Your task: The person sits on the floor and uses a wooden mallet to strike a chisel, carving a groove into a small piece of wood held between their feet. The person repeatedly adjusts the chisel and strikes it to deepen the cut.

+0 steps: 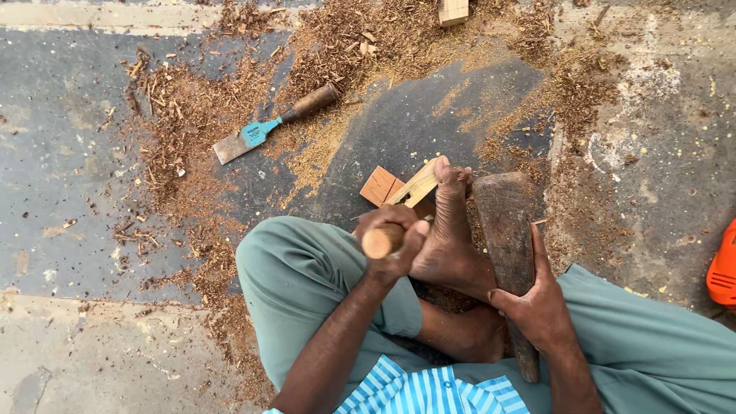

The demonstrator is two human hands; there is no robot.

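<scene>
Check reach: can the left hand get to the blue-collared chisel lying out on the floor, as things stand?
Probably not right away. The left hand is closed around a wooden handle over the small wood block. The spare chisel lies apart, up-left on the sawdust-strewn floor, nothing blocking it, but the hand is occupied.

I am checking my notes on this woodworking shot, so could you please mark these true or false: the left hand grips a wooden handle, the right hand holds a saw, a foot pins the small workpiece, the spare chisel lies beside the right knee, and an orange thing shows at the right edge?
1. The left hand grips a round wooden handle. True.
2. The right hand holds a saw. False: it holds a dark wooden block.
3. A bare foot pins the small wooden piece. True.
4. The spare chisel lies beside the right knee. False: it lies apart, on the floor among shavings at upper left.
5. An orange object shows at the right edge. True.
</scene>
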